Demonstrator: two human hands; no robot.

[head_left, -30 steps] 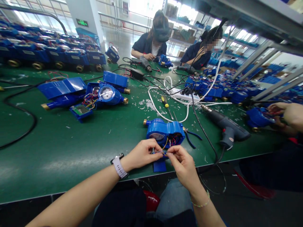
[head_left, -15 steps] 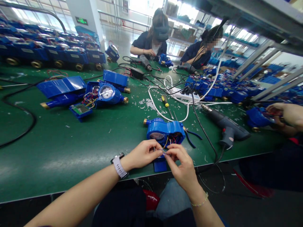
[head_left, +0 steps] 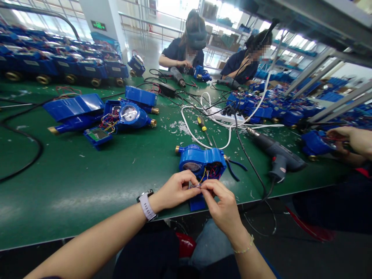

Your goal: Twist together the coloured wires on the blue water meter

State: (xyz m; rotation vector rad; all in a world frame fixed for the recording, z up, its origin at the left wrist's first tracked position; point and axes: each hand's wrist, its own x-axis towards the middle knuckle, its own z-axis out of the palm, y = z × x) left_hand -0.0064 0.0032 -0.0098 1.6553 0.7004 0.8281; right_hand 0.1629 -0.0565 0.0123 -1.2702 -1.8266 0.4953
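The blue meter housing (head_left: pixel 201 159) lies near the front edge of the green table (head_left: pixel 87 182), directly ahead of the person. Its shell is glossy blue plastic with two rounded lobes along the top; a brass threaded fitting projects from its left end. The near face is open: a round dial window shows on the left, and a tangle of red, yellow and blue wires (head_left: pixel 209 173) fills the cavity on the right. A small blue flat part lies at the table edge below the hands, partly hidden by them.

The left hand (head_left: pixel 174 190) (a watch with a pale strap sits on its wrist) pinches the thin wire ends between thumb and fingertips. The right hand (head_left: pixel 222 203) meets it, fingertips closed narrowly on the same wire ends just in front of the housing. Both hands hover at the table edge.

Blue-handled cutters (head_left: pixel 235 166) lie just right of the housing. A dark heat gun (head_left: pixel 276 155) rests further right. A yellow-handled screwdriver (head_left: pixel 203 128) lies behind, among white cable and plastic scraps. Opened blue meters (head_left: pixel 128 114) sit well apart to the left.
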